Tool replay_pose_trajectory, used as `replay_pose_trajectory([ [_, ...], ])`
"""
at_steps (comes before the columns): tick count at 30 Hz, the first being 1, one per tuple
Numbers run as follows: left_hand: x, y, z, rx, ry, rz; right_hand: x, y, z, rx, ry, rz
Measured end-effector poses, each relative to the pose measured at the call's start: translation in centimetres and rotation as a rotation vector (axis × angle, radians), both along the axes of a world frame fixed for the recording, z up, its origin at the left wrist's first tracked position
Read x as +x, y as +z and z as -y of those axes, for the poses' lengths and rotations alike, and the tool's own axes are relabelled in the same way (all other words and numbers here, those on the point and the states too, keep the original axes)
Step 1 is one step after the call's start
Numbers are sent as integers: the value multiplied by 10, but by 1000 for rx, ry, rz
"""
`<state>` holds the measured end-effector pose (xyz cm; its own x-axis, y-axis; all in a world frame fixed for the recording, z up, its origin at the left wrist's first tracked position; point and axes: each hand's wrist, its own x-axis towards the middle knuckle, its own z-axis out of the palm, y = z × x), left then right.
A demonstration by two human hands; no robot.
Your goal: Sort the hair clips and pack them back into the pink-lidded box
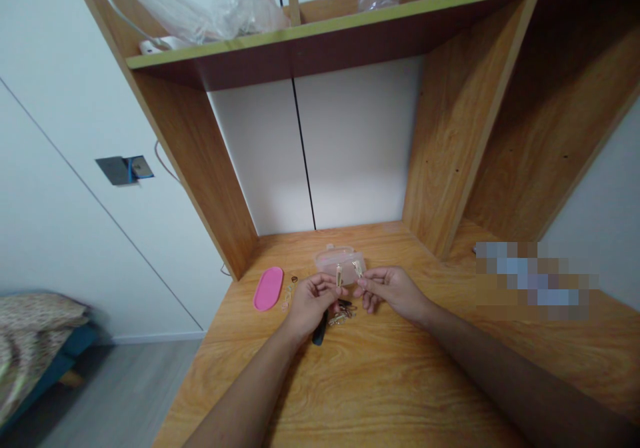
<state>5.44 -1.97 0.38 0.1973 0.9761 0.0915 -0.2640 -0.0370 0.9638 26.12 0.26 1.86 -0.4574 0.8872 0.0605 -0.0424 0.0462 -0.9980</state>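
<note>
My left hand (311, 299) is closed in a pinch on a small gold hair clip (339, 275), held upright above the wooden desk (380, 375). My right hand (390, 288) pinches a second small gold clip (357, 268) just beside the first. Both hands hover in front of a small clear plastic box (340, 260). Under the hands lies a little pile of hair clips (343, 315) and a dark clip (320, 331).
A pink oval lid (269, 288) lies left of the box, with small hair ties (290, 291) next to it. A shelf (320, 35) above carries plastic bags and a bottle. Wooden side panels close in the desk. A bed stands at far left.
</note>
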Motion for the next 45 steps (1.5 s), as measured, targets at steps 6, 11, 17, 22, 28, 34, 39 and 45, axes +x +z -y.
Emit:
replay_pose_trajectory([
  [6, -1, 2, 1, 30, 8, -55, 0, -3, -1, 36, 43, -8],
  [11, 1, 10, 6, 36, 18, -140, 0, -5, -2, 35, 39, -34],
  [17, -1, 7, 3, 76, 5, -213, 3, -8, -4, 14, 33, -33],
  [22, -1, 1, 0, 105, -9, -209, 2, -8, -4, 39, 31, 10],
  [28, 1, 1, 0, 89, -37, -166, 1, -7, -3, 29, 26, -11],
  [34, 2, 3, 1, 90, -69, -85, 0, -9, -5, 54, 32, -32],
  [39, 0, 3, 2, 102, -26, -157, 0, -7, -5, 52, 0, -48],
  [45, -2, 4, 1, 89, 94, -193, 3, -7, -5, 107, -23, -41],
])
